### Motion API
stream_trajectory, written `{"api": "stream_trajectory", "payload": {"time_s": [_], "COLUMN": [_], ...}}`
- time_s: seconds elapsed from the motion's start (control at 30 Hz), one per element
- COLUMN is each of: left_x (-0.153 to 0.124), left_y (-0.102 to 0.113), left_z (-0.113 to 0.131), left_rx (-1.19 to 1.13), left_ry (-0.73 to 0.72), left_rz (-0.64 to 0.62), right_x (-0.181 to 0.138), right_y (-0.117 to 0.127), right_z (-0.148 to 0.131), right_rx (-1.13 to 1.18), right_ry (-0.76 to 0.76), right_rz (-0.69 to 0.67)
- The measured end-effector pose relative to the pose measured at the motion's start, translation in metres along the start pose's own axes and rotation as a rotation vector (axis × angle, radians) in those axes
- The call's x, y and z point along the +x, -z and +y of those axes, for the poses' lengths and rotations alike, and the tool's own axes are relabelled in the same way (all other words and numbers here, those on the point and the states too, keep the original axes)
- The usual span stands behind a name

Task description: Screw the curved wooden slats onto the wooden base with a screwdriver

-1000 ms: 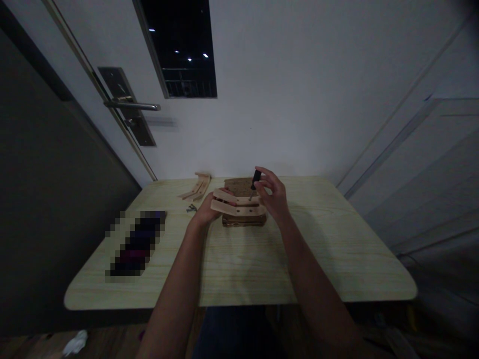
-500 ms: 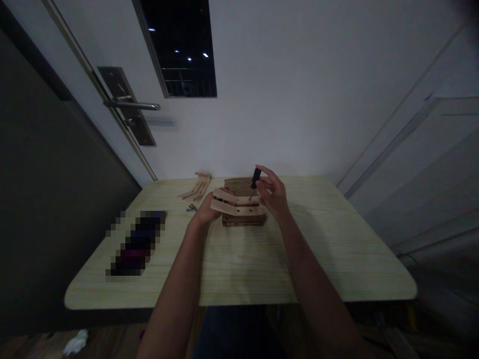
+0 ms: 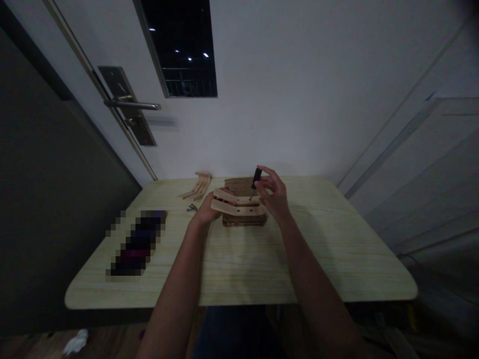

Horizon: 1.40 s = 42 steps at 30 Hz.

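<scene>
My right hand [image 3: 274, 192] is closed on a screwdriver [image 3: 256, 178] with a black handle, its tip down at a hole in the far strip of a pale wooden piece [image 3: 243, 210]. Two bent strips with holes make up this piece, one nearer me than the other. My left hand [image 3: 209, 207] grips the piece's left end, with some fingers hidden behind the wood. Under the piece lies a brown cardboard-like block [image 3: 244, 221]. Another brown slab [image 3: 239, 186] shows just behind it.
Left of my left hand are several small screws [image 3: 191, 207] and another bent wooden piece [image 3: 198, 186] with holes. A pixelated dark object [image 3: 136, 244] lies on the table's [image 3: 232, 279] left side. A white door with a metal handle [image 3: 134, 105] stands behind the table.
The screwdriver's handle and my right hand have shifted very slightly, with the tip staying at the same hole. My left hand and the wooden piece look nearly the same.
</scene>
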State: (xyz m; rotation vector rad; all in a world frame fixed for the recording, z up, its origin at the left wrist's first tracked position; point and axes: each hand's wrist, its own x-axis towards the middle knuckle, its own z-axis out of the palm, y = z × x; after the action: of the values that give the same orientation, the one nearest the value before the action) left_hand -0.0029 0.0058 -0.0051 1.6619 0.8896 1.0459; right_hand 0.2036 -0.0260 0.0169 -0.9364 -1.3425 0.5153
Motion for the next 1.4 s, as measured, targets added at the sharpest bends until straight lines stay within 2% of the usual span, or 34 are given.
{"api": "stream_trajectory", "payload": {"time_s": [0.2, 0.53, 0.93, 1.27, 1.4], "left_x": [0.000, -0.003, -0.003, -0.002, -0.002], "left_y": [-0.001, -0.001, -0.002, -0.002, -0.002], "left_z": [0.007, 0.010, 0.012, 0.008, 0.008], "left_rx": [0.002, -0.020, -0.024, -0.036, -0.055], "left_ry": [-0.034, 0.017, 0.029, -0.008, 0.020], "left_rz": [0.013, 0.017, 0.005, 0.001, 0.004], "right_x": [-0.001, -0.001, 0.000, 0.001, -0.001], "right_y": [0.001, 0.002, 0.003, 0.002, 0.002], "right_z": [0.000, 0.000, -0.003, -0.005, -0.006], "right_rx": [-0.014, -0.045, -0.115, -0.081, -0.045], "right_ry": [0.049, 0.072, 0.072, 0.042, 0.028], "right_rz": [-0.026, -0.030, -0.008, 0.014, -0.024]}}
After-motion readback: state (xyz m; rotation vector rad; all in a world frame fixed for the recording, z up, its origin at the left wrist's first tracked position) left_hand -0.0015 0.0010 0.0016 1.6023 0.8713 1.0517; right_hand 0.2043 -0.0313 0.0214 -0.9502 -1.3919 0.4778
